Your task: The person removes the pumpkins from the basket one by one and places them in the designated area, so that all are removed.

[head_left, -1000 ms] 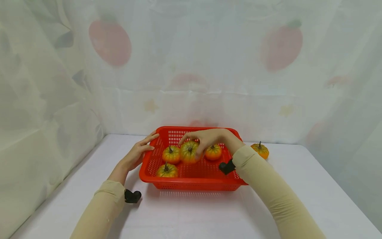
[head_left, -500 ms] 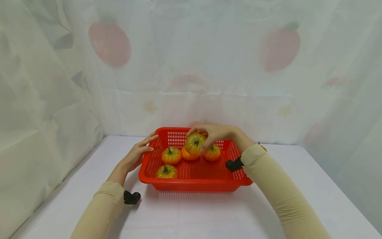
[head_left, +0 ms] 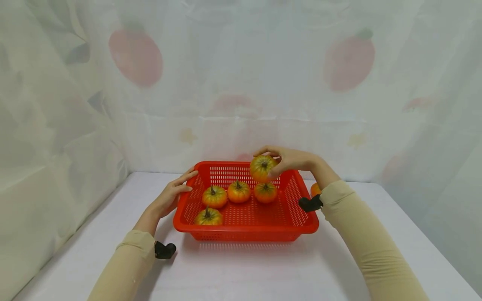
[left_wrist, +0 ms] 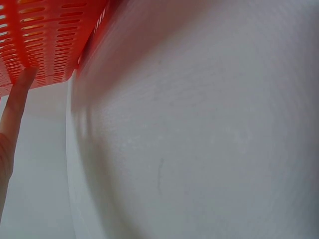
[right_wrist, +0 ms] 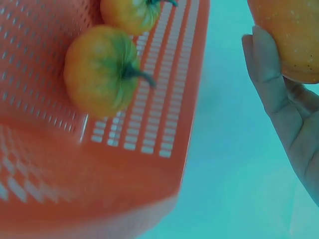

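My right hand (head_left: 291,159) grips a small orange-and-green pumpkin (head_left: 262,168), raised above the back rim of a red plastic basket (head_left: 244,229). In the right wrist view the fingers (right_wrist: 269,69) curve against the underside of the held pumpkin (right_wrist: 294,40). Inside the basket sit several more small pumpkins: one at the front left (head_left: 209,217), one behind it (head_left: 214,198), and two along the back, a middle pumpkin (head_left: 239,192) and a right pumpkin (head_left: 265,194). My left hand (head_left: 171,194) touches the basket's left side with extended fingers; a straight finger (left_wrist: 20,94) meets the slotted outer wall.
Another pumpkin (head_left: 315,189) lies on the white-covered table (head_left: 241,271) right of the basket, partly hidden behind the right forearm. A patterned pale curtain (head_left: 241,83) hangs along the table's far edge and continues down the left side.
My right hand has lifted the gripped pumpkin up and to the right, from inside the basket to above its back rim. The middle back pumpkin is now uncovered. My left hand stays at the basket.
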The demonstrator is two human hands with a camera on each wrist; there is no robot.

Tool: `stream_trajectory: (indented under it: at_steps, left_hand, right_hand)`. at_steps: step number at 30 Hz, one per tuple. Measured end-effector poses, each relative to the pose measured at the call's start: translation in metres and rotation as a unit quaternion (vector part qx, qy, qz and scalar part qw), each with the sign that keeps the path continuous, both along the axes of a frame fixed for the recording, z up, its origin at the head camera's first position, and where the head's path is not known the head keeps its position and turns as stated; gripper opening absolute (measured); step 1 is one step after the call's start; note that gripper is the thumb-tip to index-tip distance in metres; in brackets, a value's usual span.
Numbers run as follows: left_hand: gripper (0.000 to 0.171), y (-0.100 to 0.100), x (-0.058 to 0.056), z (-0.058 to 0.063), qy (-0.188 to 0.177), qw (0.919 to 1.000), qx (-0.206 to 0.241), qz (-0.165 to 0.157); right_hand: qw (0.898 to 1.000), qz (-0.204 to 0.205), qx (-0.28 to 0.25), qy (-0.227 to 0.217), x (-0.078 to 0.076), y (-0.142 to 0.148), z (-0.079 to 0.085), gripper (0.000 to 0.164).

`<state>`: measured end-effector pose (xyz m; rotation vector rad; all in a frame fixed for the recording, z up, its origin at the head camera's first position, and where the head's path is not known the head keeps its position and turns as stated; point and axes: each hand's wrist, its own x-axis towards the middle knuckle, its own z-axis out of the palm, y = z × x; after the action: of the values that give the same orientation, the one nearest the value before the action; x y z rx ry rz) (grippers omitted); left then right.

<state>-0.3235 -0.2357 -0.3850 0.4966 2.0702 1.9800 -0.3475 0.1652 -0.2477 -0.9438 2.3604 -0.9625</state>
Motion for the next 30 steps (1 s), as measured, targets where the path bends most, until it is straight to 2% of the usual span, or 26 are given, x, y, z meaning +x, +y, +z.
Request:
stream_trajectory:
  at_steps: [5,12,17,30]
  left_hand:
    - [0.062,-0.002,0.002,0.0,0.004,1.0,0.001,-0.002]
    - [0.062,-0.004,0.001,-0.001,0.004,1.0,-0.002,0.001]
    - [0.062,-0.005,0.0,-0.001,0.004,1.0,-0.002,0.002]
    - [0.061,-0.006,-0.002,0.0,0.003,1.0,-0.002,0.004]
  right_hand:
    - [0.999,-0.044,-0.015,0.016,-0.002,0.021,-0.004,0.067]
    - [0.993,-0.105,-0.052,0.007,-0.006,0.052,-0.015,0.068]
    - [0.986,-0.141,-0.084,-0.001,-0.007,0.075,-0.022,0.066]
    - [0.966,-0.228,-0.122,0.016,-0.004,0.118,-0.037,0.07]
